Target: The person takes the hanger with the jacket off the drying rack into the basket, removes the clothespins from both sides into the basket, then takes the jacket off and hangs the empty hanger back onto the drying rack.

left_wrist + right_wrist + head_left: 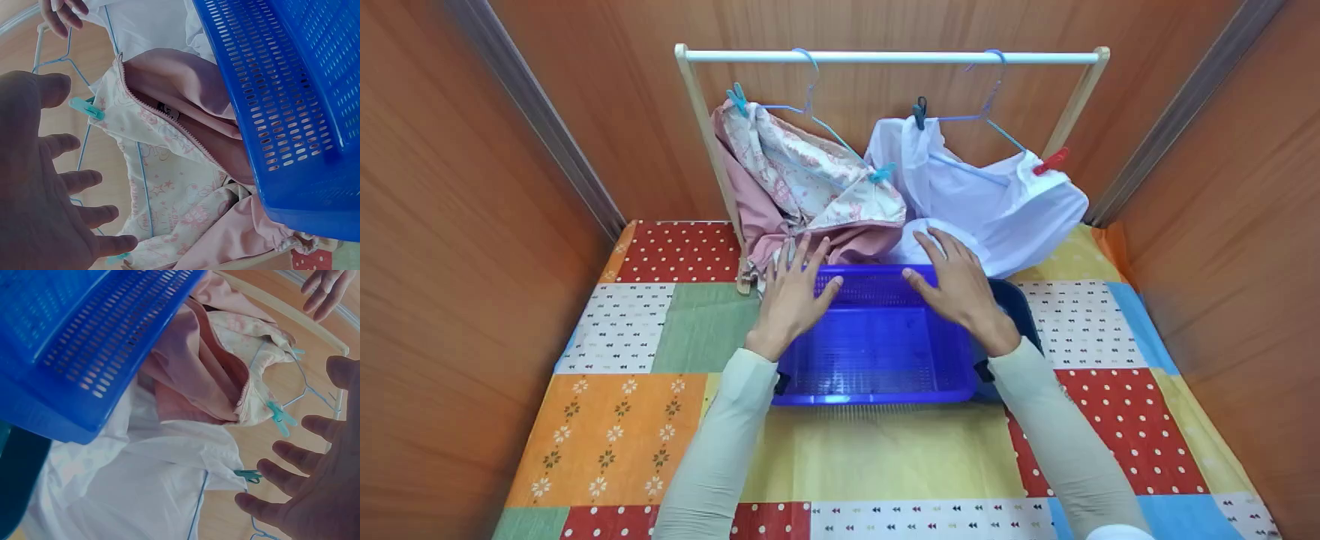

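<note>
My left hand (793,300), fingers spread and holding nothing, hovers over the left side of a blue plastic basket (870,341) with slotted walls. Over its right side is my right hand (962,291), also empty with fingers apart. Behind the basket hangs a pink garment (169,84) with a zip and a pale printed side, held to a blue hanger by teal clothespins (87,108). To its right, a white garment (997,214) hangs from another hanger by a black clothespin (920,112) and a red clothespin (1051,161). Both garments droop at the basket's far edge.
A white rail (885,57) on wooden legs carries the hangers. Beside and partly under the basket stands a dark tub (1021,311). Wooden panels (457,300) close in the left, right and back. A patchwork cloth (607,435) covers the surface.
</note>
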Available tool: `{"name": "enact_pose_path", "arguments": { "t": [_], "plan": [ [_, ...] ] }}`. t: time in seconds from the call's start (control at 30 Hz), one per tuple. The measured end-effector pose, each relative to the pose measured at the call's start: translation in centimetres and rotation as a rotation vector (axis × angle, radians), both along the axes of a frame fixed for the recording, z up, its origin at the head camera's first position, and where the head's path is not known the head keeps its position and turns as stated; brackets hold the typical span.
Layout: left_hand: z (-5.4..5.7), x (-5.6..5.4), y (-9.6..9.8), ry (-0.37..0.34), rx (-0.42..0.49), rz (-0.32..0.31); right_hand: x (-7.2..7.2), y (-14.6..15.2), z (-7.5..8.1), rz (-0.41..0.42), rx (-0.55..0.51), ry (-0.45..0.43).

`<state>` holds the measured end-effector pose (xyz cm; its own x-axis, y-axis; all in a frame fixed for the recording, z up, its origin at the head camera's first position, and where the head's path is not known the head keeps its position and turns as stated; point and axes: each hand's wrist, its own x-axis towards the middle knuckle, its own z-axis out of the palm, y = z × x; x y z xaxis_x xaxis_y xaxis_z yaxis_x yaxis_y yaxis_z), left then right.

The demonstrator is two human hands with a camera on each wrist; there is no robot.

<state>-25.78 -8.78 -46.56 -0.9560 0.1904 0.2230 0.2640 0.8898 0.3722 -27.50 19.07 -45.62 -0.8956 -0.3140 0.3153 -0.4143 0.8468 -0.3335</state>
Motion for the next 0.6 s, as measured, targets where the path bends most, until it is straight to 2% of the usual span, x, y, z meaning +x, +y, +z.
{"name": "enact_pose_path", "arguments": {
  "t": [0.37, 0.5, 0.6],
  "plan": [
    [-1.3, 0.9, -2.3, 0.024, 0.124, 0.008, -2.7, 0.3, 1.1, 0.027, -0.119, 0.014],
    [-2.0, 1.5, -3.5, -0.005, 0.155, 0.013, -3.8, 0.3, 1.2, 0.041, -0.199, -0.006],
    [-2.9, 2.0, -4.5, -0.048, 0.179, 0.041, -4.6, 0.3, 1.2, 0.043, -0.237, -0.017]
  ]
}}
